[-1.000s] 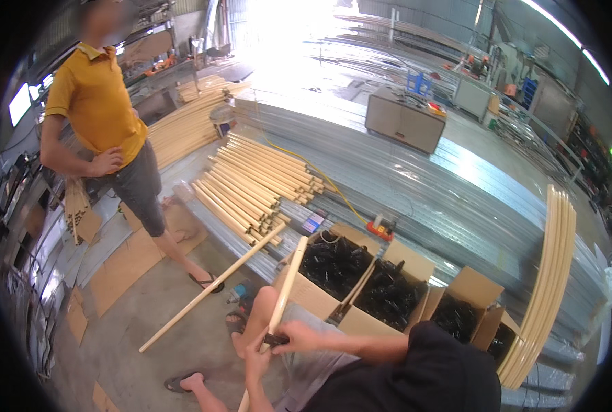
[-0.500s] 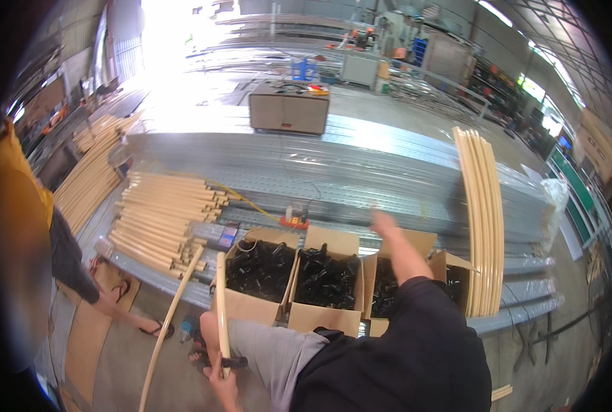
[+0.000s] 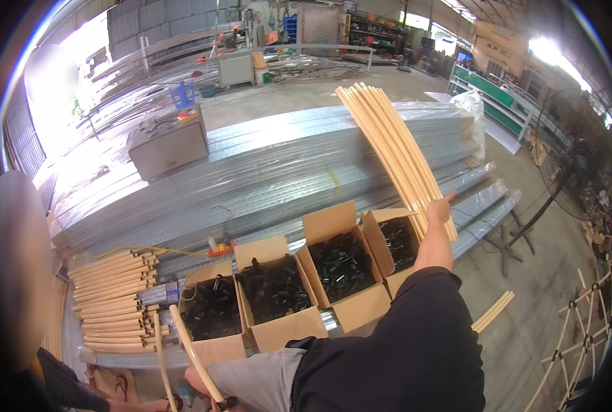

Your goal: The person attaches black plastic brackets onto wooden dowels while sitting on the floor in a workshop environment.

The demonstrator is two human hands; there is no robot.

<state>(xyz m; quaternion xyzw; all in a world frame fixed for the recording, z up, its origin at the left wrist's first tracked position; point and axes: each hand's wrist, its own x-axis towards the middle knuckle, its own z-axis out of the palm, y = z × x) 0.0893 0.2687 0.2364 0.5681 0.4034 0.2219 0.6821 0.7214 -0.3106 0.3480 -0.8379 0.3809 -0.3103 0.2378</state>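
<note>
My right arm is stretched out to the right, and my right hand is on the near part of a bundle of long cream tubes. Its fingers close at the bundle's right edge. At the lower edge, my left hand shows only in part, closed on a cream tube that leans up beside my knee. A black joint fitting sits at this tube's lower end. Open cardboard boxes of black fittings stand in a row in front of me.
Long wrapped metal profiles are stacked behind the boxes. Shorter cream tubes lie in a pile at left, near a power strip. Another person's leg is at lower left. A standing fan and a tube lattice are at right.
My view has turned to the right. My right hand has gone from above the boxes to the bundle of cream tubes. My left hand still holds its tube, now lower in view.
</note>
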